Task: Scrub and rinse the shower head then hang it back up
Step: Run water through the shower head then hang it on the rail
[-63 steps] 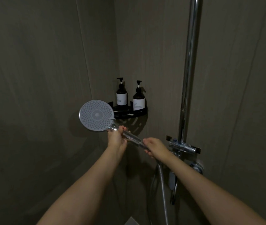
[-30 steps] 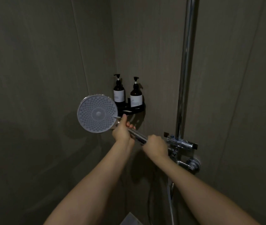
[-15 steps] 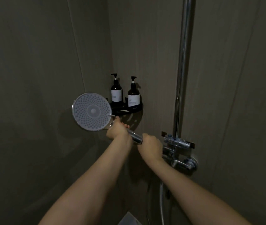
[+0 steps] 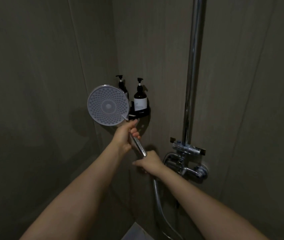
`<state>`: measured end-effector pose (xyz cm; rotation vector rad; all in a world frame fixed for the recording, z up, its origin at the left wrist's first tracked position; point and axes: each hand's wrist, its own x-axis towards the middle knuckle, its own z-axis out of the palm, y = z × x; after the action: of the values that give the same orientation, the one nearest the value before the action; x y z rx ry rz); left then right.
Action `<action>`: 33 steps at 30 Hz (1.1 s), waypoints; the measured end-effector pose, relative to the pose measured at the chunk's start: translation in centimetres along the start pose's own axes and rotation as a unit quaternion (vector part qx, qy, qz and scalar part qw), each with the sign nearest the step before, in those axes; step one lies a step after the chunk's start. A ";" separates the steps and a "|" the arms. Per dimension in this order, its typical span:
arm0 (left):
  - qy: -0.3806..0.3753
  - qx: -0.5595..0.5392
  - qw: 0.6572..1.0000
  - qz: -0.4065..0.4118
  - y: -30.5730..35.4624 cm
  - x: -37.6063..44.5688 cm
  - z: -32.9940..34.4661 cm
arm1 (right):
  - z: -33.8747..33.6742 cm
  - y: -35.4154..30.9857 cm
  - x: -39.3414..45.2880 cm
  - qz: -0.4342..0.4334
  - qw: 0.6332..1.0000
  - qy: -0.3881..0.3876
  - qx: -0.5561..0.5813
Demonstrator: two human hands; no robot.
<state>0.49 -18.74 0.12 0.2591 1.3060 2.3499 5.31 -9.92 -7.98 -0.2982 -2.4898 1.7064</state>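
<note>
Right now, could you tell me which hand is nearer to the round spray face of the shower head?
Left. The left hand grips the handle just below the spray face; the right hand holds the handle's lower end, farther away.

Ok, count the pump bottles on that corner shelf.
2. One pump bottle stands in full view on the black corner shelf; the other bottle stands left of it, mostly hidden behind the shower head. More could be hidden there.

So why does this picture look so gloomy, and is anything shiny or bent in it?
Head view: dim all over, the walls murky grey-brown. The brightest things are the shower head face and glints on the chrome riser pipe and handle. A soft shadow falls on the wall behind the left hand. The wide lens bows the pipe slightly.
</note>
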 end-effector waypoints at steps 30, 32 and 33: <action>0.155 0.079 0.984 0.028 -9.7 2.5 -4.3 | -7.7 12.2 4.1 0.219 0.938 0.267 0.011; 0.143 0.089 0.985 0.024 -10.2 2.6 -4.5 | -7.7 12.1 4.4 0.222 0.936 0.271 -0.028; 0.142 0.094 0.985 0.022 -10.3 2.7 -4.6 | -7.7 12.0 4.5 0.222 0.935 0.271 -0.058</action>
<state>-0.68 -16.31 -11.13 0.0059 1.6746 2.3661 3.64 2.24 -16.44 -1.2388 -2.2009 1.3355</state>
